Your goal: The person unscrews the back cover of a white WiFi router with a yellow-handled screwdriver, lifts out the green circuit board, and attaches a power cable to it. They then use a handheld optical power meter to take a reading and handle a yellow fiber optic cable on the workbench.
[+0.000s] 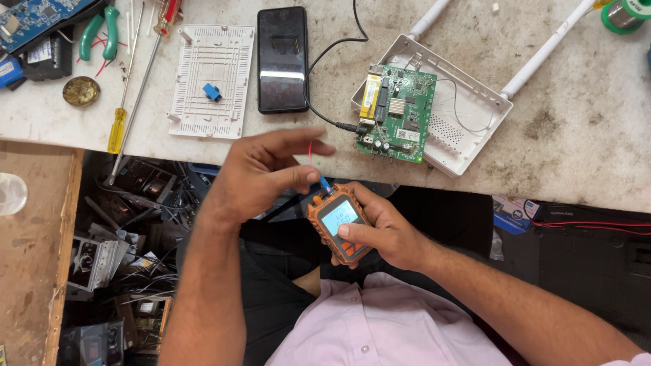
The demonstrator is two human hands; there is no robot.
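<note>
Right hand [383,234] clasps an orange handheld meter [339,222], its pale screen lit; left hand [261,173] pinches its blue connector [325,184].

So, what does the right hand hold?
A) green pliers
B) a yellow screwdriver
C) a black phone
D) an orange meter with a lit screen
D: the right hand grips the orange meter, thumb on its buttons, while the left hand pinches a blue plug at its top; the phone lies on the bench.
</note>
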